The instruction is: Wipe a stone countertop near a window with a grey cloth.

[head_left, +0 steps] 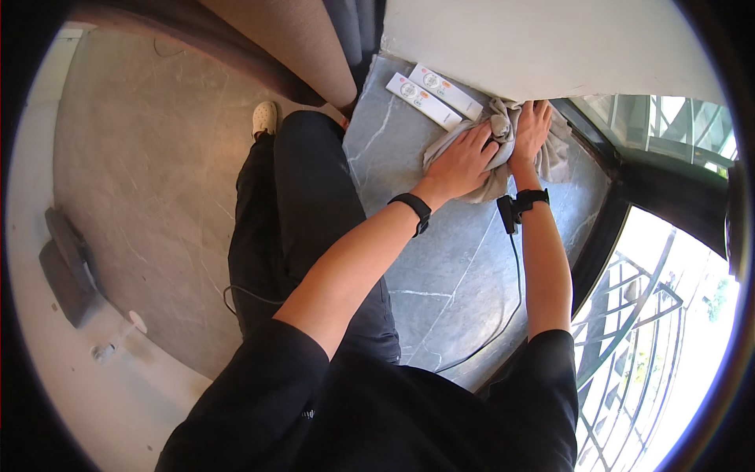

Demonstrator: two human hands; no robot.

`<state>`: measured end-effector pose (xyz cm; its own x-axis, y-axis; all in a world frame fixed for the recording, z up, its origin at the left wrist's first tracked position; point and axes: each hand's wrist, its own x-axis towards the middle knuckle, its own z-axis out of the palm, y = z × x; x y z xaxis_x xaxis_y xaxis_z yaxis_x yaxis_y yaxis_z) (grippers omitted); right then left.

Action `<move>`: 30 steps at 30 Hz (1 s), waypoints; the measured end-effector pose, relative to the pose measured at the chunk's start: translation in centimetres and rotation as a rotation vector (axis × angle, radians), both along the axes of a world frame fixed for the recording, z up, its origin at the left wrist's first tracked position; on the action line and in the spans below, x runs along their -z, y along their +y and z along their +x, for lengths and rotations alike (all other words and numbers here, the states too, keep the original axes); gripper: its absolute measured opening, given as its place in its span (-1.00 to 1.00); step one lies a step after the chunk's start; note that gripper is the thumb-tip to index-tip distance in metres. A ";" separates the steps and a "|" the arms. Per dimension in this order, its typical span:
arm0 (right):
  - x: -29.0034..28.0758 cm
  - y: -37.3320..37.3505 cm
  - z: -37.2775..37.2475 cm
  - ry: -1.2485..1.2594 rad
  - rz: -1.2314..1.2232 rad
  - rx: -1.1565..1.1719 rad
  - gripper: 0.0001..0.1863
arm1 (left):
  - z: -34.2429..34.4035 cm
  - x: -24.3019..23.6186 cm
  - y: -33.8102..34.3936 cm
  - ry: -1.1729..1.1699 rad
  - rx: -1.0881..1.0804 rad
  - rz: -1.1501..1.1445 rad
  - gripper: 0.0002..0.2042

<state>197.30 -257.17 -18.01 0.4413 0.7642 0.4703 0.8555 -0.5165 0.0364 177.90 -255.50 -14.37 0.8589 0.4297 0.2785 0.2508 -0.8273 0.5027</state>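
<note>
Pressing evenly seems best, clear of the nearer white carton (423, 102), as the crumpled beige cloth (502, 123) lies right of it, the left hand (462, 165) and right hand (531, 134) loosely open over it, any pinch hidden.

The cloth (502, 128) lies on the ledge (417, 263), the left hand (465, 160) on its left part, the right hand (532, 134) on its right. Just left of the cloth and slightly behind, two boxes (425, 101) lie side by side. Behind the cloth stands the wall (543, 47); farther left, the curtain (287, 39). Before the cloth runs a cable (518, 283); right of it, the window (637, 338).
</note>
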 end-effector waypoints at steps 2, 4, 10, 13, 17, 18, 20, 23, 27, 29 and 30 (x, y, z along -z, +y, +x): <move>-0.2 0.0 -0.2 0.014 -0.014 0.001 -0.67 | 0.0 0.0 0.0 0.009 0.002 0.003 -0.47; -0.5 0.1 -0.4 0.007 0.021 -0.016 -0.68 | 0.0 0.0 0.0 0.022 0.002 0.004 -0.47; -0.6 0.0 0.0 0.006 0.040 -0.041 -0.70 | 0.1 -0.1 -0.1 0.032 0.000 0.016 -0.47; -0.3 -0.1 0.2 0.008 0.035 -0.039 -0.69 | 0.1 -0.1 -0.2 0.039 0.002 0.021 -0.48; -0.4 0.0 -0.2 -0.006 0.057 -0.044 -0.68 | 0.0 -0.1 -0.2 0.022 -0.005 0.016 -0.48; -0.3 -0.1 -0.1 -0.007 0.056 -0.041 -0.68 | 0.0 -0.1 -0.3 0.018 -0.007 0.015 -0.48; -0.1 -0.1 0.0 0.017 0.041 -0.039 -0.68 | 0.0 -0.1 -0.3 0.009 -0.006 0.012 -0.49; 0.0 -0.1 -0.1 0.012 0.024 -0.021 -0.69 | 0.0 0.0 -0.3 0.004 -0.008 0.010 -0.50; -0.1 -0.1 -0.1 -0.015 0.059 -0.032 -0.69 | 0.0 0.0 -0.3 0.014 -0.005 0.005 -0.51; -0.1 -0.1 -0.1 -0.012 0.047 -0.031 -0.70 | -0.1 -0.1 -0.3 0.021 -0.005 0.002 -0.51; -0.1 -0.1 -0.2 -0.012 0.047 -0.030 -0.70 | -0.1 -0.1 -0.3 0.028 -0.007 0.002 -0.51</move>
<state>197.15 -257.26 -17.87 0.4122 0.7543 0.5110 0.8705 -0.4917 0.0236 177.79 -255.83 -14.28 0.8633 0.4351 0.2557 0.2704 -0.8266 0.4936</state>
